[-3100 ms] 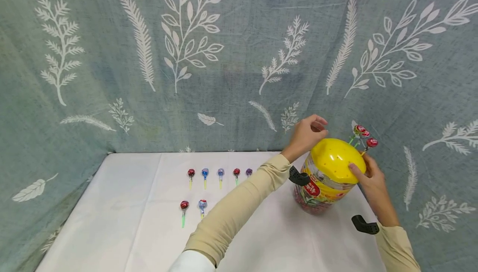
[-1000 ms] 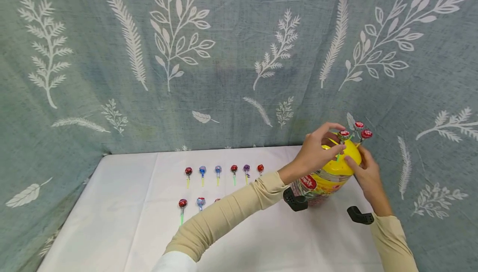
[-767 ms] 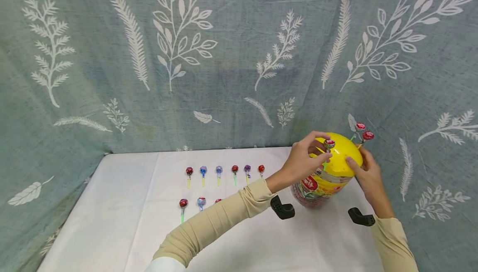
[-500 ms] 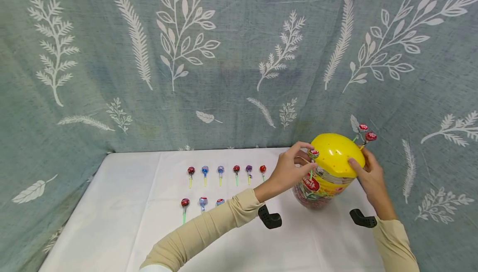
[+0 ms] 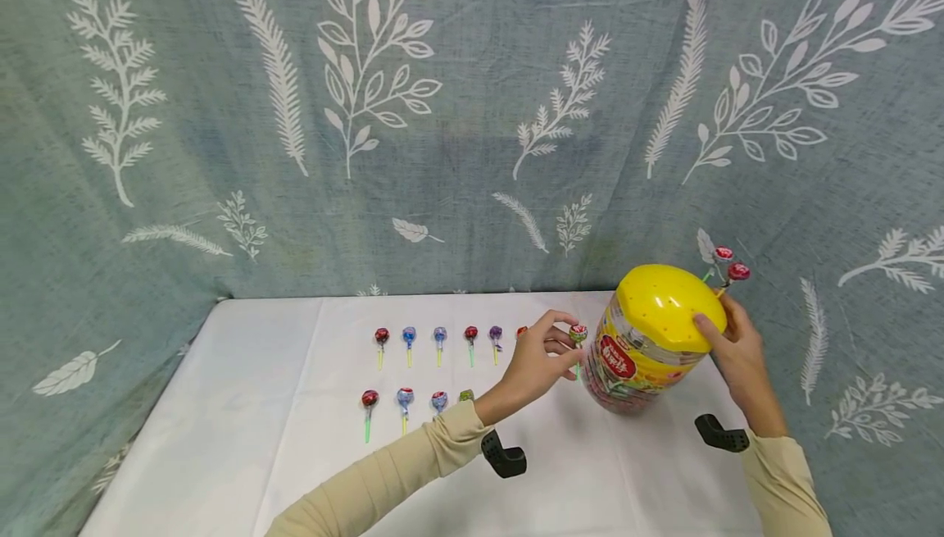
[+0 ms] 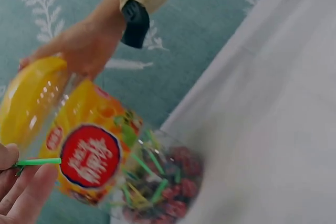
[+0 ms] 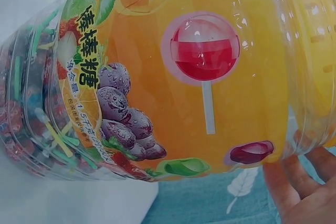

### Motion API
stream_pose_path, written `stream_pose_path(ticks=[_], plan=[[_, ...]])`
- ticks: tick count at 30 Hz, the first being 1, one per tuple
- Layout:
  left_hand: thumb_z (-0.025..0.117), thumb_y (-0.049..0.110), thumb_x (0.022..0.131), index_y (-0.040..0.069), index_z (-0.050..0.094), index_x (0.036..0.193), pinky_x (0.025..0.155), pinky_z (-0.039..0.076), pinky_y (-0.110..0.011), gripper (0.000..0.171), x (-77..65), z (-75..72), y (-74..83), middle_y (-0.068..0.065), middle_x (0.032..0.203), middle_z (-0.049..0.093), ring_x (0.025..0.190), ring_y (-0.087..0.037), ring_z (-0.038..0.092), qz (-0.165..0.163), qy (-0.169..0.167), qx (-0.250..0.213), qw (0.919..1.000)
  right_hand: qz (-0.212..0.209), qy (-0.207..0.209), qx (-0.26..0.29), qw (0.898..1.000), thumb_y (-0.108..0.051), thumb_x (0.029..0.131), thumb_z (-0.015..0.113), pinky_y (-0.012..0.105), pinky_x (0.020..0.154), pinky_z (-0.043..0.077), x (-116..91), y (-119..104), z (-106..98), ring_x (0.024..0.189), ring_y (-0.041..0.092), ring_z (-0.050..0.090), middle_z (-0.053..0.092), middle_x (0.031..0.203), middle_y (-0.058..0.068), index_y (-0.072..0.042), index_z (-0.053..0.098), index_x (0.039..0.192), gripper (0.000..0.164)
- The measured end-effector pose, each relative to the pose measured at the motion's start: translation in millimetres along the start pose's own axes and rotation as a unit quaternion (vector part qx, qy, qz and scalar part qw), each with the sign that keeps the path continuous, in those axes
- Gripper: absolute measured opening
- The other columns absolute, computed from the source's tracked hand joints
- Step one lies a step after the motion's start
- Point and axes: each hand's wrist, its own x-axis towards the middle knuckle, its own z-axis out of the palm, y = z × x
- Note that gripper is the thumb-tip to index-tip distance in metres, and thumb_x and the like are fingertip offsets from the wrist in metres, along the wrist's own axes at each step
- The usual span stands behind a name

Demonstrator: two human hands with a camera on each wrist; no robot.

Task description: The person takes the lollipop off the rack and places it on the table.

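Between thumb and fingers of my left hand [image 5: 537, 365] is a lollipop [image 5: 578, 333], red and green on top, held upright just left of the jar. Its green stick [image 6: 39, 161] pokes out between the fingertips in the left wrist view. A clear candy jar [image 5: 618, 357] with a yellow fruit label leans over, its yellow lid [image 5: 667, 303] pricked with small holes. My right hand [image 5: 741, 361] grips the jar at the lid's edge, thumb on top and fingers behind. Two red lollipops [image 5: 738, 271] stick up behind the lid. More lollipops [image 7: 47, 129] fill the jar's bottom.
Several wrapped lollipops [image 5: 440, 334] lie in a back row on the white table [image 5: 243, 406]. A shorter front row [image 5: 369, 399] lies nearer, partly hidden by the left sleeve. A leaf-patterned grey-green curtain [image 5: 472, 135] stands close behind the table and jar.
My left hand took one of three lollipops from behind the lid and carried it left and down past the jar's front. My right hand stays on the tilted jar.
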Motion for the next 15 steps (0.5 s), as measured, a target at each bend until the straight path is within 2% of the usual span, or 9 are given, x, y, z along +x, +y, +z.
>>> stream_pose_path(ticks=[4, 8, 11, 15], plan=[[0.064, -0.008, 0.084, 0.001, 0.053, 0.117, 0.057, 0.056, -0.041, 0.035, -8.2, -6.5, -13.7, -0.026, 0.091, 0.06, 0.079, -0.04, 0.065, -0.013, 0.014, -0.009, 0.9998, -0.005, 0.002, 0.001, 1.0, -0.035, 0.098, 0.05, 0.003, 0.087, 0.034, 0.3, -0.6, -1.2, 0.132, 0.024, 0.033, 0.026, 0.152, 0.015, -0.011, 0.016, 0.152, 0.068], [0.064, -0.01, 0.083, 0.0, 0.052, 0.119, 0.06, 0.055, -0.047, 0.038, -18.3, -13.9, -27.6, -0.032, 0.095, 0.057, 0.082, -0.047, 0.062, -0.055, 0.028, -0.028, 0.9977, -0.007, -0.002, 0.001, 1.0, -0.035, 0.097, 0.051, 0.005, 0.087, 0.035, 1.7, -1.4, -0.9, 0.131, 0.023, 0.034, 0.028, 0.151, 0.015, -0.011, 0.018, 0.152, 0.068], [0.065, -0.01, 0.082, 0.002, 0.051, 0.12, 0.06, 0.056, -0.046, 0.043, -24.6, -18.1, -49.8, -0.032, 0.096, 0.057, 0.083, -0.046, 0.063, -0.084, 0.041, -0.032, 0.9952, -0.006, -0.004, -0.001, 1.0, -0.035, 0.097, 0.051, 0.006, 0.088, 0.035, 1.7, -1.9, -0.8, 0.13, 0.024, 0.034, 0.029, 0.15, 0.015, -0.012, 0.018, 0.152, 0.067], [0.068, -0.009, 0.079, 0.004, 0.051, 0.121, 0.058, 0.056, -0.042, 0.046, -32.0, -22.7, -80.7, -0.025, 0.094, 0.059, 0.081, -0.043, 0.064, -0.111, 0.062, -0.009, 0.9918, -0.005, -0.006, 0.001, 1.0, -0.035, 0.098, 0.05, 0.004, 0.089, 0.034, 0.3, -2.2, -1.1, 0.132, 0.025, 0.033, 0.028, 0.151, 0.015, -0.011, 0.017, 0.152, 0.068]])
